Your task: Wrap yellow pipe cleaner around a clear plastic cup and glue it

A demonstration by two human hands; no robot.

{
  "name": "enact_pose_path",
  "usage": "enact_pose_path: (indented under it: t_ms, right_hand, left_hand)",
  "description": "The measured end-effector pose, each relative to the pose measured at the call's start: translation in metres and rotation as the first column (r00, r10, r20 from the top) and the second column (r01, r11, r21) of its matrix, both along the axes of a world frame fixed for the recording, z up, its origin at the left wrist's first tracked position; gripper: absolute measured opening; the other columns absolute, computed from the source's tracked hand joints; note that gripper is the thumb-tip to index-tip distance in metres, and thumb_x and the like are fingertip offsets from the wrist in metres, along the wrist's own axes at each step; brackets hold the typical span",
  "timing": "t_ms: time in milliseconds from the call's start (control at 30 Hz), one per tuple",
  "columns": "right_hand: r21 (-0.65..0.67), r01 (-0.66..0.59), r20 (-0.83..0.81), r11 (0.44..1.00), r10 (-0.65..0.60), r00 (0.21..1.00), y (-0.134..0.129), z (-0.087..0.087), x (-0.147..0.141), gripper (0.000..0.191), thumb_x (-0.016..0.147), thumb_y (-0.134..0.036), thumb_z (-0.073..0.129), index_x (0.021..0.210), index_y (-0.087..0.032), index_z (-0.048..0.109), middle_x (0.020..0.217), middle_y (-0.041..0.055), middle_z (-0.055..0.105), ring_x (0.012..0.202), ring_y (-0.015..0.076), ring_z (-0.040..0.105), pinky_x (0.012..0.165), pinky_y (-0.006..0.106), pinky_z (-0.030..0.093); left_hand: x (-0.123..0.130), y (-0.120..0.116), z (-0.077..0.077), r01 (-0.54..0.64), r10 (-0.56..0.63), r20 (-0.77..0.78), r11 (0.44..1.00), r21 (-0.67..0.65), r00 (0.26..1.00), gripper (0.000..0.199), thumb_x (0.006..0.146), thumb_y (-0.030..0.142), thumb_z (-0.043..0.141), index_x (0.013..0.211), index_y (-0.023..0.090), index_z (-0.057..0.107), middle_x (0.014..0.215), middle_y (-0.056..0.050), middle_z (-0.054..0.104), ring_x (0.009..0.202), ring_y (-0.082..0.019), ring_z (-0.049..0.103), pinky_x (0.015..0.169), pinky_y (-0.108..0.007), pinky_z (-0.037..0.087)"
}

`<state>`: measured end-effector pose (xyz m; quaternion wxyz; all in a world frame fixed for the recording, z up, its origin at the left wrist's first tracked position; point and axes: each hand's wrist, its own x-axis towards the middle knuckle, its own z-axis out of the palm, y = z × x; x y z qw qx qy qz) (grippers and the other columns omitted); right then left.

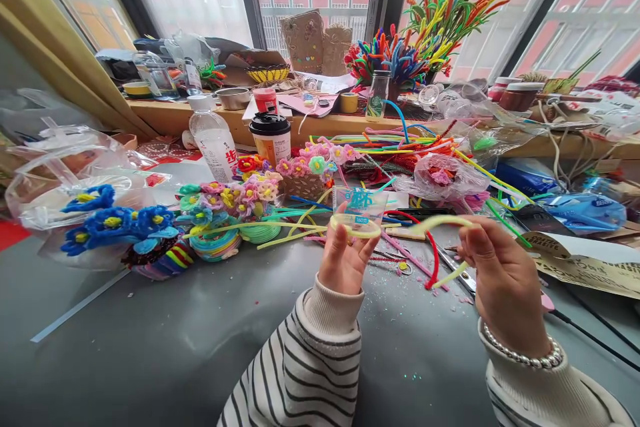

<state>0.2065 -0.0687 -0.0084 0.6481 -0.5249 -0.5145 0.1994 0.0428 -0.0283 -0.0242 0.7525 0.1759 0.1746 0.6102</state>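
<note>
My left hand point(345, 260) is closed round a small clear plastic cup point(359, 201) with blue print, held above the grey table. A pale yellow ring, which looks like pipe cleaner, circles the cup's lower end by the thumb. To its right, my right hand point(505, 280) pinches a pale yellow pipe cleaner point(445, 221) that bends in a loop towards the cup. I cannot tell whether the ring and the loop are one length. Below the loop lies a red pipe cleaner point(434, 260), and scissors point(465, 277) rest partly behind my right hand.
Blue pipe-cleaner flowers point(120, 223) and pastel ones point(245, 197) stand in pots at the left. Behind are a water bottle point(213, 140), a lidded paper cup point(270, 137) and a pipe-cleaner pile point(390, 153). Abrasive-paper packaging point(585, 267) and a black cable point(590, 333) lie right.
</note>
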Motion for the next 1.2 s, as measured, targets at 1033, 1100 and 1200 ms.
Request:
enact_pose_path:
  t_ms: [1033, 1100, 1200]
  right_hand:
    - [0.206, 0.011, 0.433, 0.979, -0.101, 0.896, -0.005, -0.004, -0.033, 0.016, 0.075, -0.013, 0.058, 0.086, -0.023, 0.063, 0.079, 0.0010, 0.064, 0.071, 0.0142, 0.058, 0.065, 0.028, 0.046]
    - [0.223, 0.015, 0.448, 0.975, -0.117, 0.887, -0.005, -0.005, -0.033, 0.016, 0.075, -0.013, 0.059, 0.087, -0.022, 0.063, 0.079, 0.0012, 0.065, 0.070, 0.0140, 0.058, 0.064, 0.027, 0.047]
    - [0.226, 0.016, 0.454, 0.974, -0.120, 0.883, -0.004, -0.007, -0.032, 0.017, 0.075, -0.012, 0.059, 0.087, -0.022, 0.063, 0.079, 0.0011, 0.065, 0.071, 0.0131, 0.059, 0.065, 0.026, 0.048]
  left_hand:
    - [0.005, 0.000, -0.006, -0.058, 0.049, -0.097, 0.994, -0.093, 0.994, 0.046, 0.069, 0.035, 0.064, 0.106, 0.016, 0.045, 0.095, -0.006, 0.059, 0.084, -0.016, 0.062, 0.077, -0.029, 0.050]
    - [0.005, 0.000, -0.006, -0.055, 0.045, -0.105, 0.993, -0.099, 0.994, 0.047, 0.068, 0.034, 0.064, 0.107, 0.016, 0.045, 0.094, -0.006, 0.060, 0.084, -0.016, 0.062, 0.077, -0.029, 0.049]
    - [0.006, -0.001, -0.006, -0.066, 0.056, -0.126, 0.995, -0.080, 0.990, 0.049, 0.066, 0.033, 0.067, 0.106, 0.015, 0.046, 0.089, -0.005, 0.060, 0.084, -0.017, 0.062, 0.078, -0.029, 0.049]
